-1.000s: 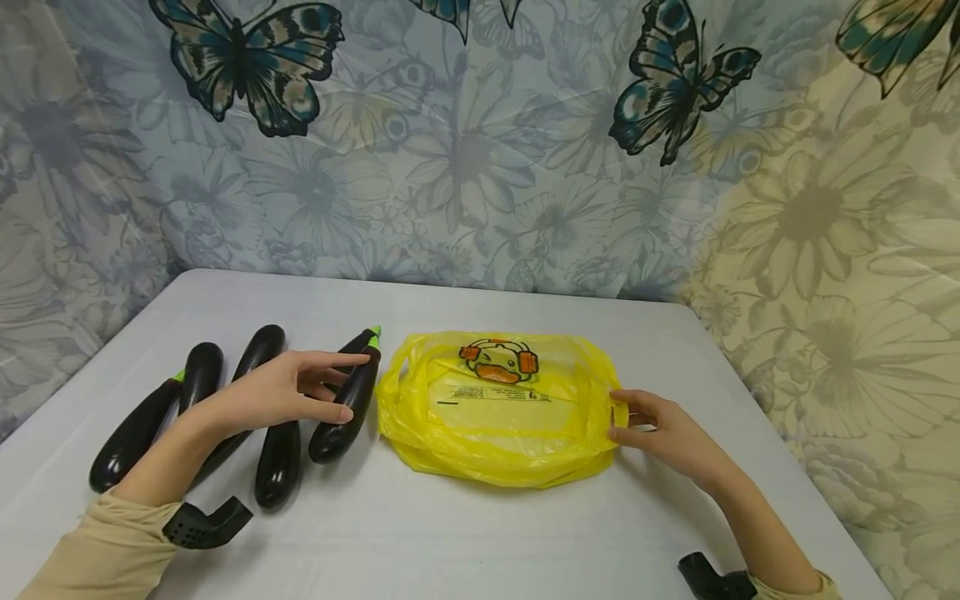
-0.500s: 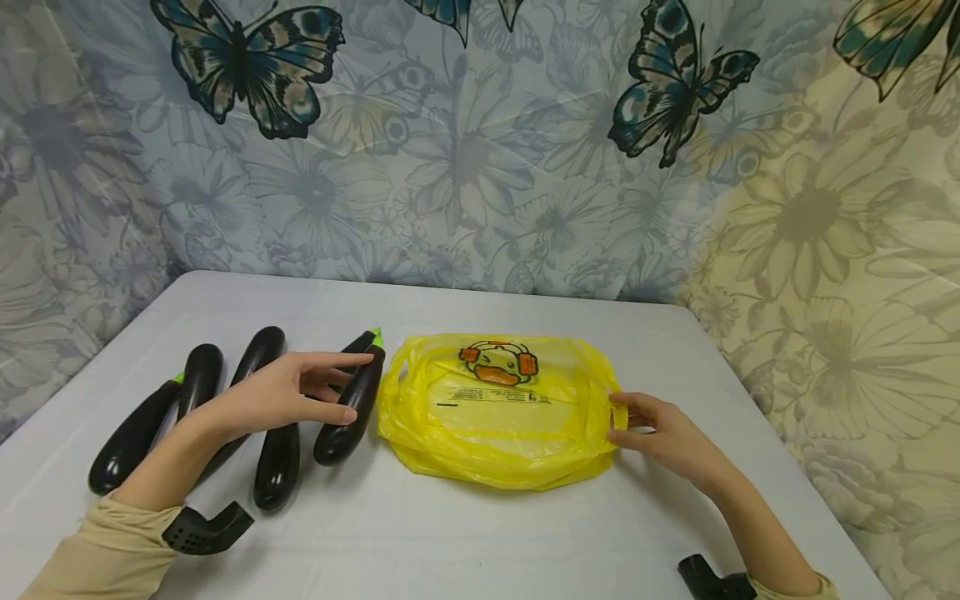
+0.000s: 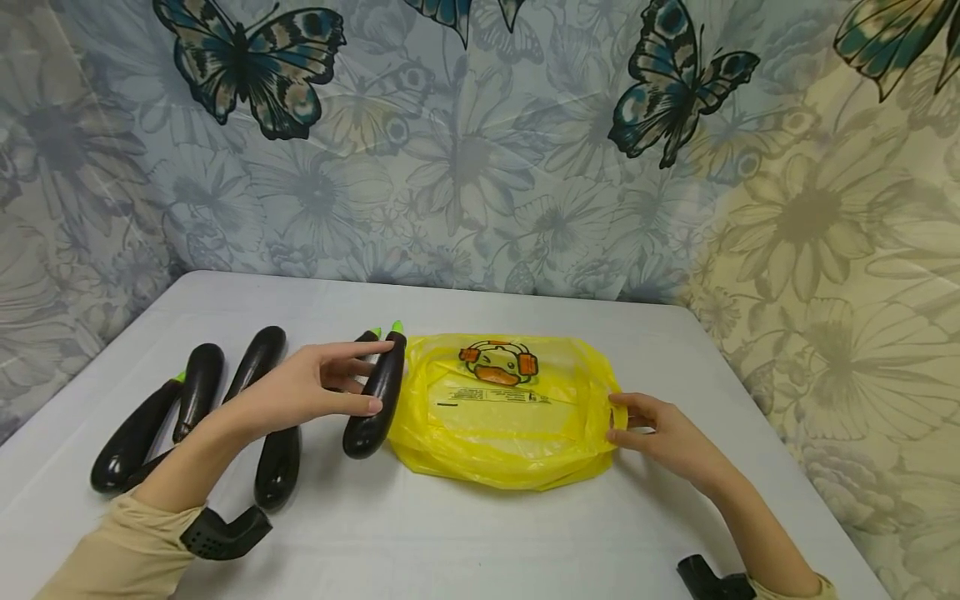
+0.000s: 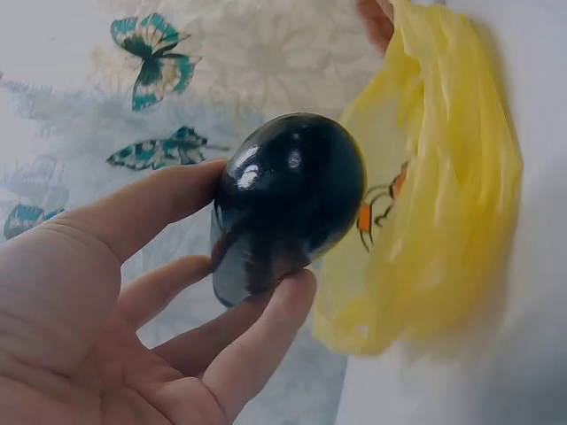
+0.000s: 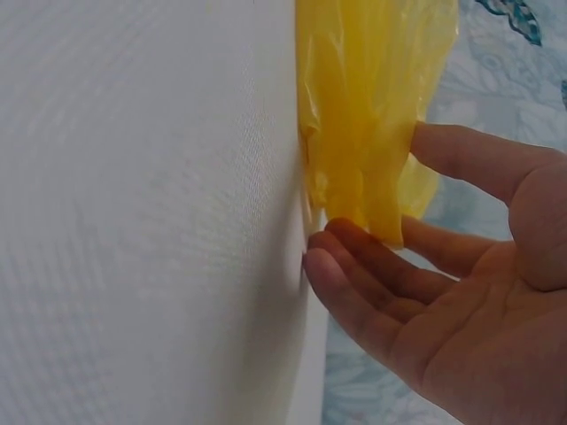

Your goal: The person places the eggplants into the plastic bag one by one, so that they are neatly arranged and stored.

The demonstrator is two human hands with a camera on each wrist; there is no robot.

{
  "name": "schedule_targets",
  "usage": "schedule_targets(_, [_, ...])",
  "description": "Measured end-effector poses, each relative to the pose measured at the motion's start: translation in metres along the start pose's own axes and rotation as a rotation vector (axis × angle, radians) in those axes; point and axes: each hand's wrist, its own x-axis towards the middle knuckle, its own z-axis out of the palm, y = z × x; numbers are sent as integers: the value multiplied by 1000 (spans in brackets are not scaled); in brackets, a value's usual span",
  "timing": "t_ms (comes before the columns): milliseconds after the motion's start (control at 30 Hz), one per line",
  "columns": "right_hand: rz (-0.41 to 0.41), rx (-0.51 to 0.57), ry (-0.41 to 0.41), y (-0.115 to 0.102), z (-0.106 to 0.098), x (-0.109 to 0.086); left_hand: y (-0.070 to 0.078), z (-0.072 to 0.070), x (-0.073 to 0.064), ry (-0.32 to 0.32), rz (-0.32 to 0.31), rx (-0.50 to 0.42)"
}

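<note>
One glossy, elongated eggplant (image 3: 387, 379) pinched in left hand (image 3: 300, 385); right hand (image 3: 672, 432) grips crinkled, thin plastic bag (image 3: 510, 425).

Eggplants (image 3: 377, 400): at least five, one in the left hand (image 3: 311, 385), four left of it; whether the green-tipped end (image 3: 368, 336) behind is a sixth, cannot tell. Yellow bag (image 3: 502, 433): one. Hands: two, including right hand (image 3: 651, 422). Black wrist pieces (image 3: 223, 535): two. Large coloured butterflies (image 3: 288, 71), far: four, two cut off. Table (image 3: 495, 550): one.
</note>
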Motion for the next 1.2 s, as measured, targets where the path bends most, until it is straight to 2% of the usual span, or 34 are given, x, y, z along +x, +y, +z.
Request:
schedule_targets(300, [-3, 5, -1, 1, 1, -2, 16, 24, 21, -35, 33, -60])
schedule_targets(633, [-10, 34, -19, 1, -1, -3, 18, 58, 44, -69, 55, -186])
schedule_targets(867, [-12, 22, -10, 0, -2, -4, 25, 82, 65, -117, 86, -267])
schedule_targets(1033, [-14, 26, -13, 1, -3, -4, 27, 100, 81, -165, 75, -309])
schedule_targets(1200, [-13, 37, -18, 1, -2, -3, 28, 116, 96, -186, 65, -319])
